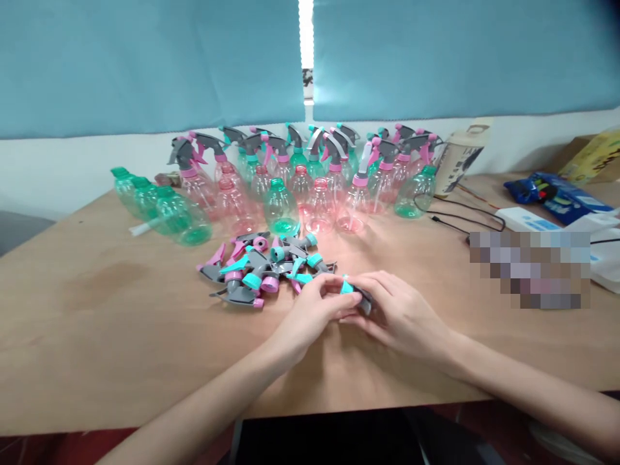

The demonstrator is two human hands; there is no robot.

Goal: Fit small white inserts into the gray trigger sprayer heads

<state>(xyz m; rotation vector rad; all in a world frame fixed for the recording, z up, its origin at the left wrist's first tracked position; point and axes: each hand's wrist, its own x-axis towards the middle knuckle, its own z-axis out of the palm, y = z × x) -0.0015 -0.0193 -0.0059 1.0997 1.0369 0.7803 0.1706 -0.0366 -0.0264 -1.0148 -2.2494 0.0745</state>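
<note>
Between my two hands, just above the table, is a grey spray head with a turquoise collar (347, 287). My left hand (317, 303) pinches its turquoise end with thumb and fingers. From the other side my right hand (397, 307) is closed around the grey body, hiding most of it. Left of my hands lies a pile of loose spray heads (256, 268), grey with pink or turquoise parts. Behind the pile stand several clear pink bottles (320, 205) and green bottles (281, 210), some open-necked, others topped with spray heads.
Green bottles (177, 216) stand in a row at the left, beside a white tube (148, 226). At the right are a carton (460, 158), a black cable (467, 216), blue packets (557, 197) and white devices (520, 219). The wooden table's (145, 361) front edge runs below my forearms.
</note>
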